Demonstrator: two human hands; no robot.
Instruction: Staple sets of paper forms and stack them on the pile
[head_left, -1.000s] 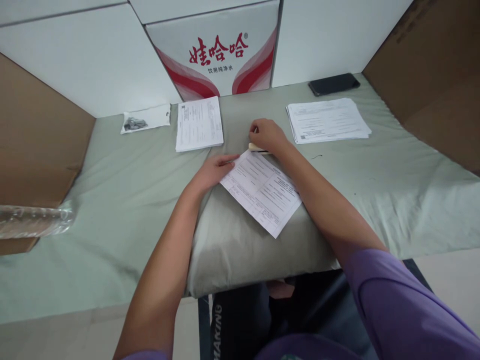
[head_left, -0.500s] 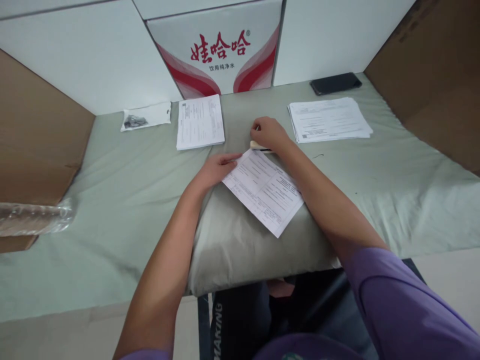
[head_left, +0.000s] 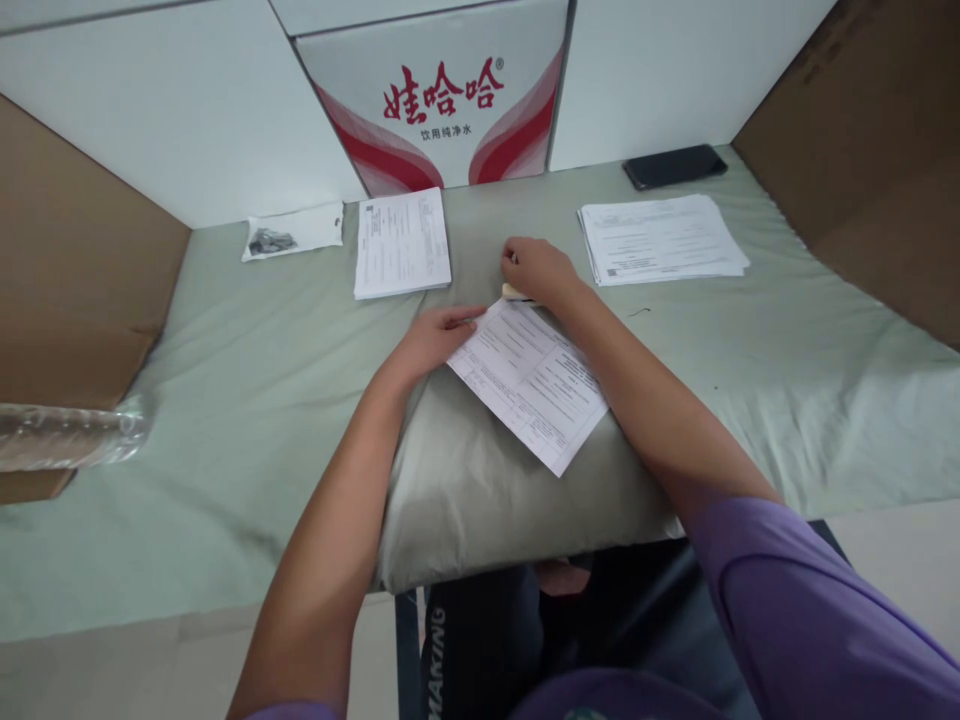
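Note:
A printed paper form (head_left: 529, 385) lies slantwise before me, its near corner jutting over the padded front edge. My left hand (head_left: 439, 335) grips the form's left edge between thumb and fingers, index finger stretched toward the top corner. At that corner sits a cream-coloured stapler (head_left: 514, 292), mostly covered by my right hand (head_left: 541, 270), whose fingers are curled closed over it. The top corner of the form meets the stapler's front end; whether it lies between the jaws I cannot tell. My right forearm passes over the form's right corner.
Behind my left hand lies a stack of forms (head_left: 403, 243); another paper stack (head_left: 664, 238) is at the right. A black phone (head_left: 675, 167) rests behind it. A white packet (head_left: 294, 232) lies back left, a clear plastic bottle (head_left: 71, 437) at far left. Cardboard (head_left: 82, 260) flanks the cloth.
Both hands and the form keep nearly the same place. The right hand seems pressed slightly lower over the stapler, with less of its base showing. The whole view shifts very slightly.

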